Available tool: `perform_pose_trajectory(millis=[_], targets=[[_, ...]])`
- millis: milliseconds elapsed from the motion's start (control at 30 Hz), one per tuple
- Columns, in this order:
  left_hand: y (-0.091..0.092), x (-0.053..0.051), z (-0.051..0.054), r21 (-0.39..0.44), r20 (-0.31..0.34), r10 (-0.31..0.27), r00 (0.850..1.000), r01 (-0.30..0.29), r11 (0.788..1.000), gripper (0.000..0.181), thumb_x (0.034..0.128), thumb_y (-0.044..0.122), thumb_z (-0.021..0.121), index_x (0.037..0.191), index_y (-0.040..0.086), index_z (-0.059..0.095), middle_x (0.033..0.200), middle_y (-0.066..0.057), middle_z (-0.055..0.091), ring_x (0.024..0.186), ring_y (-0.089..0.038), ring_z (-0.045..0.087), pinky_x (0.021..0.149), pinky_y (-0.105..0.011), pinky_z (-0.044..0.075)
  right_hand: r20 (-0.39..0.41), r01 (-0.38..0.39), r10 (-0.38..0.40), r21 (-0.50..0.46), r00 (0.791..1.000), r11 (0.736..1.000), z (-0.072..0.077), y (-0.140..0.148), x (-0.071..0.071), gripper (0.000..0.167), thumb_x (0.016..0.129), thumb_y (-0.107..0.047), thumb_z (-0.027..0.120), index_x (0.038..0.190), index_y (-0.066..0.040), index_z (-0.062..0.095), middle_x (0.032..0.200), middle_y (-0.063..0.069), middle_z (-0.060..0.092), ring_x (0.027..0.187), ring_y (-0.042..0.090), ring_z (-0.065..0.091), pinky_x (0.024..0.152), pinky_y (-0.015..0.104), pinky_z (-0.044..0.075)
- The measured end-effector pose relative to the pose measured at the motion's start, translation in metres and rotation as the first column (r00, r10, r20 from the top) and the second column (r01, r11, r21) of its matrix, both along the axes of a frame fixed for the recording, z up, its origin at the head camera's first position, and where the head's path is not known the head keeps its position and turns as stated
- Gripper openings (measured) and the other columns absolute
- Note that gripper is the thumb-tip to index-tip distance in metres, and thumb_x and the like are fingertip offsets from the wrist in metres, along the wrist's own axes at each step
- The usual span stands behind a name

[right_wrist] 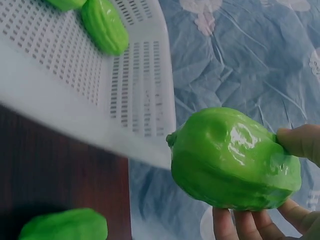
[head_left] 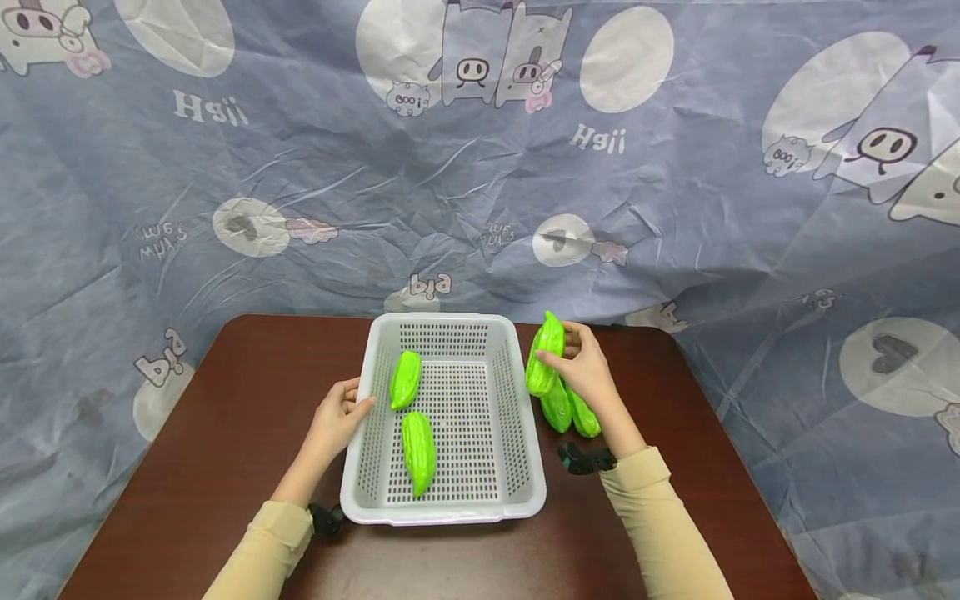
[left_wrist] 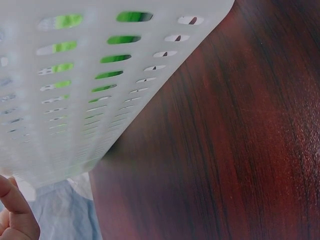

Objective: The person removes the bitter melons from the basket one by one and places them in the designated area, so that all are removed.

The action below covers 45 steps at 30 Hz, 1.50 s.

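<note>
My right hand [head_left: 588,367] holds a glossy green bitter melon [head_left: 547,354] upright, just off the right rim of a white perforated plastic basket [head_left: 530,417]. In the right wrist view, thumb and fingers close round the held melon [right_wrist: 235,160] from one side. My left hand [head_left: 337,417] grips the basket's left rim, with the thumb at the top edge. Inside the basket lie two more bitter melons, an upper melon [head_left: 406,380] and a lower melon [head_left: 418,454]. Below the right hand, two others, a left one [head_left: 557,407] and a right one [head_left: 585,415], rest on the table, partly hidden.
The dark red-brown wooden table [head_left: 180,467] carries the basket near its middle. Behind the table's far edge hangs a wrinkled blue-grey cloth [head_left: 450,183] with cartoon prints. Each wrist wears a dark band, the right band [head_left: 587,460] showing near the basket.
</note>
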<state>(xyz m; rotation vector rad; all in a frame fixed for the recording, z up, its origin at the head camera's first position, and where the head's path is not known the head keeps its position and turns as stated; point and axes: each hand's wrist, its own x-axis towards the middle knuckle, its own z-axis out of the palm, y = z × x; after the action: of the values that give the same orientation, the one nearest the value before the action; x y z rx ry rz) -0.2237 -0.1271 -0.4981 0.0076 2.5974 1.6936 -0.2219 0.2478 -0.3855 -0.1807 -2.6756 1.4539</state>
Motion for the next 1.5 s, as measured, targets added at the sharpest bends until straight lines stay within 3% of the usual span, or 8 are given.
perform_pose_trajectory(millis=[267,500,933,1233,1500], targets=[[0.0,0.0,0.001,-0.009,-0.007,-0.001,1.0,0.001,1.0,0.054,0.098,0.016,0.062,0.143,-0.003,0.04,0.119,-0.024,0.06,0.091,-0.026,0.068,0.072,-0.035,0.059,0.044,0.016,-0.018,0.05,0.999,0.999,-0.011,0.023,0.01,0.074,0.089,-0.032,0.072,0.149,-0.009,0.035,0.137,0.018,0.047,0.123,0.035,0.051,0.096,0.047,0.048],[0.0,0.001,0.002,-0.013,-0.004,-0.004,1.0,0.004,1.0,0.053,0.098,0.015,0.061,0.143,-0.003,0.041,0.118,-0.023,0.06,0.09,-0.023,0.067,0.072,-0.035,0.059,0.097,-0.001,-0.009,0.098,0.995,0.995,-0.031,0.034,0.022,0.073,0.09,-0.029,0.072,0.149,-0.006,0.035,0.137,0.021,0.046,0.127,0.041,0.048,0.1,0.052,0.046],[0.0,0.0,0.001,-0.012,-0.007,0.001,1.0,-0.001,1.0,0.053,0.0976,0.016,0.062,0.142,-0.004,0.041,0.117,-0.023,0.061,0.089,-0.022,0.068,0.071,-0.034,0.059,0.141,0.0,-0.02,0.142,0.99,0.99,-0.068,0.041,0.038,0.073,0.086,-0.024,0.076,0.146,-0.002,0.041,0.133,0.026,0.051,0.119,0.043,0.055,0.092,0.05,0.053],[0.0,0.0,0.001,-0.01,-0.004,0.0,1.0,0.0,1.0,0.053,0.0979,0.017,0.062,0.142,-0.004,0.041,0.118,-0.023,0.06,0.09,-0.023,0.068,0.072,-0.035,0.059,0.169,-0.015,-0.009,0.143,0.986,0.99,-0.085,0.046,0.055,0.073,0.083,-0.024,0.078,0.143,-0.001,0.044,0.131,0.027,0.052,0.118,0.044,0.056,0.09,0.05,0.053],[0.0,0.0,0.002,0.016,-0.004,-0.008,1.0,0.008,1.0,0.053,0.0979,0.016,0.062,0.142,-0.004,0.041,0.117,-0.023,0.061,0.09,-0.025,0.068,0.071,-0.034,0.059,0.207,-0.081,0.048,0.154,0.977,0.985,-0.095,0.046,0.068,0.074,0.08,-0.023,0.08,0.141,0.002,0.047,0.127,0.028,0.055,0.11,0.039,0.059,0.087,0.048,0.053]])
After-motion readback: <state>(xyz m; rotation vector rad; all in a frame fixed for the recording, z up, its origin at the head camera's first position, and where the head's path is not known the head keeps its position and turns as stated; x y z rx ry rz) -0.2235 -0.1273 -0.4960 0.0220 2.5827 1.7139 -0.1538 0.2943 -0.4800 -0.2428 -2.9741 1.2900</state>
